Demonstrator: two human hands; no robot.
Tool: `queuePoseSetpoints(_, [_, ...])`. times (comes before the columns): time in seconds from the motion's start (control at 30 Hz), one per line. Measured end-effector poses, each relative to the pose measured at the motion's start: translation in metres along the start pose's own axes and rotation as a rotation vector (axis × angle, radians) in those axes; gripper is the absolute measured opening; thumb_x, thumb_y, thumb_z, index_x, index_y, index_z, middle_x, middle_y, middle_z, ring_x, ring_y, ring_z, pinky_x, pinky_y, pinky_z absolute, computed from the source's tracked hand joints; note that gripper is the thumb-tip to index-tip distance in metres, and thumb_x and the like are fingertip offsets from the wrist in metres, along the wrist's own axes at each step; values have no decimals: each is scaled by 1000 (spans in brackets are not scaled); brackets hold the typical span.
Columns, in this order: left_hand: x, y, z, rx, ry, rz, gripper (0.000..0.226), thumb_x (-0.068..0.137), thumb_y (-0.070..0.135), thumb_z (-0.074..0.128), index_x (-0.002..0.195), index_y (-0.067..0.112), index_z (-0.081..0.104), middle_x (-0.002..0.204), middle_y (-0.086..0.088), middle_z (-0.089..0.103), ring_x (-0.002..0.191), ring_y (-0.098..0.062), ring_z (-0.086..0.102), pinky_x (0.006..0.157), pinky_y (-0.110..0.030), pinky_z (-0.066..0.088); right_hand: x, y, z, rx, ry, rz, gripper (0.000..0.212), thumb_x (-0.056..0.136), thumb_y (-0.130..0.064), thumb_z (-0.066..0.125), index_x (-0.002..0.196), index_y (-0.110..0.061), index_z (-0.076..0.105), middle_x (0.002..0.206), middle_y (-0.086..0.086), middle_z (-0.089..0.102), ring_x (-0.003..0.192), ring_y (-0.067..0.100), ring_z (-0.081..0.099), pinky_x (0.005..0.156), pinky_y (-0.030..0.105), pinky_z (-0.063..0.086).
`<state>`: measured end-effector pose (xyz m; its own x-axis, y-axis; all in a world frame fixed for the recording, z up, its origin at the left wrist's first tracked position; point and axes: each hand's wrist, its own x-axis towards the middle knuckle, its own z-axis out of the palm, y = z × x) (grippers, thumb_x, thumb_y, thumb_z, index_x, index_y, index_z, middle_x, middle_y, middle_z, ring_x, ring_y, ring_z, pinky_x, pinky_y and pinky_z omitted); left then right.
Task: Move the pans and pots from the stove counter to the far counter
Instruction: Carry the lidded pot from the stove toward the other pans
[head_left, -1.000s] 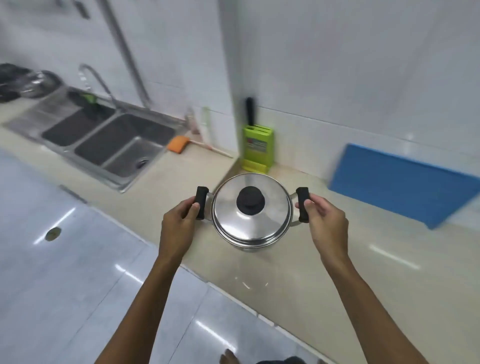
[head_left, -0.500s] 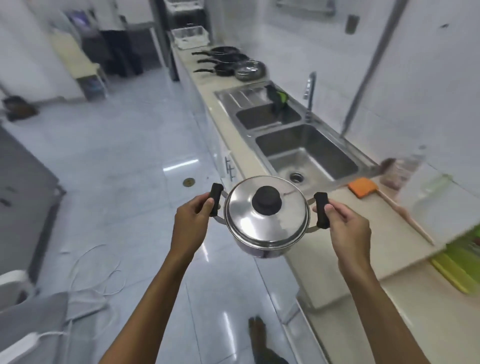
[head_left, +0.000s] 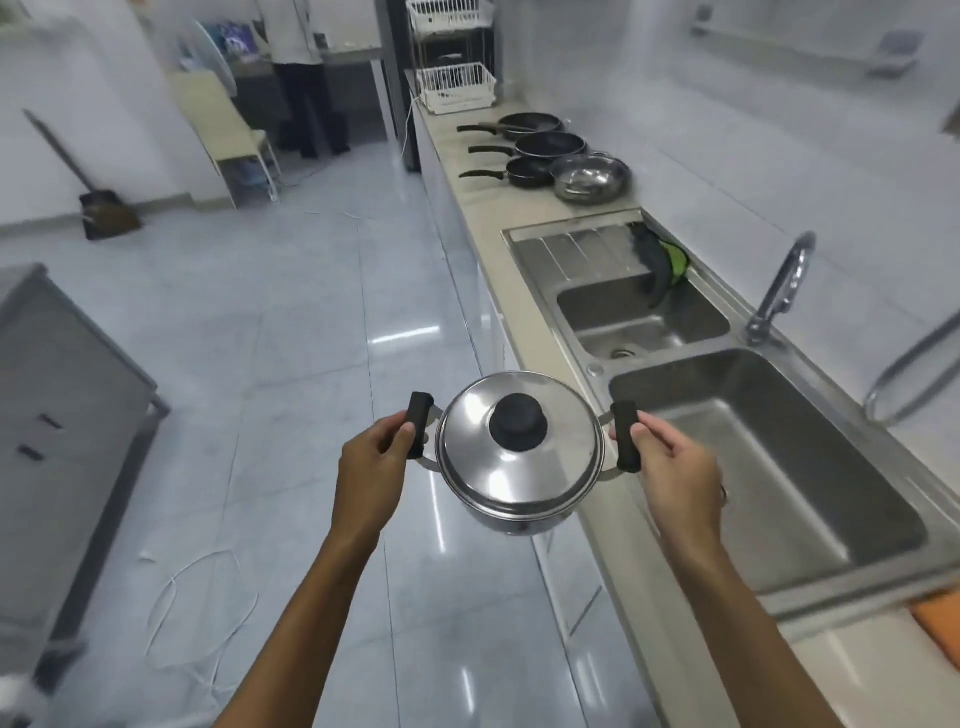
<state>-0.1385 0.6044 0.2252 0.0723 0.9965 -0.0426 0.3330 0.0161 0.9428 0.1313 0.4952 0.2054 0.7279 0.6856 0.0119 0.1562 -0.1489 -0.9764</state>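
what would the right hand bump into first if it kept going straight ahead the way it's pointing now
Probably nothing close: the right hand, gripping the pot by a side handle, points along the counter edge beside the sink. The way looks free up to the pans at the far end, though depth is hard to judge.

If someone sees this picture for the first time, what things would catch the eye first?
First, the shiny steel pot with its lid on, held in the air at the centre by the left hand and the right hand on its black side handles. Next, the double sink along the right, and beyond it three black pans beside a steel bowl on the far counter.
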Motion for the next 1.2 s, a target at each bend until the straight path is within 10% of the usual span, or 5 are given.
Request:
queuePoseSetpoints(0.33, [276, -2, 25, -55, -50, 23, 23, 100, 28, 57, 114, 24, 74, 90, 8, 79, 87, -1, 72, 68, -10, 47, 209, -19, 160, -58, 53, -15, 24, 93, -32, 57, 102, -28, 79, 89, -17, 78, 88, -2, 70, 75, 15, 51])
queuePoseSetpoints(0.6, [511, 15, 52, -33, -127, 25, 28, 102, 24, 54, 123, 15, 70, 98, -3, 77, 95, -17, 71, 79, -24, 50, 383, -43, 290, -72, 157, 75, 28, 92, -29, 63, 117, -23, 74, 76, -39, 69, 81, -16, 65, 76, 22, 50])
queuePoseSetpoints(0.73, [613, 30, 77, -20, -183, 63, 27, 102, 23, 53, 123, 17, 70, 99, -2, 76, 95, -17, 70, 78, -23, 49, 461, -49, 335, -59, 223, 105, 22, 90, -31, 63, 106, -28, 77, 87, -19, 78, 87, -2, 71, 84, 35, 57])
queuePoseSetpoints(1.2, [952, 46, 230, 227, -425, 89, 27, 101, 21, 54, 121, 19, 72, 92, 7, 77, 84, -5, 73, 72, -16, 49, 739, -14, 452, -131, 399, 288, 30, 91, -25, 59, 117, -22, 75, 97, -6, 77, 73, -19, 58, 62, 3, 40])
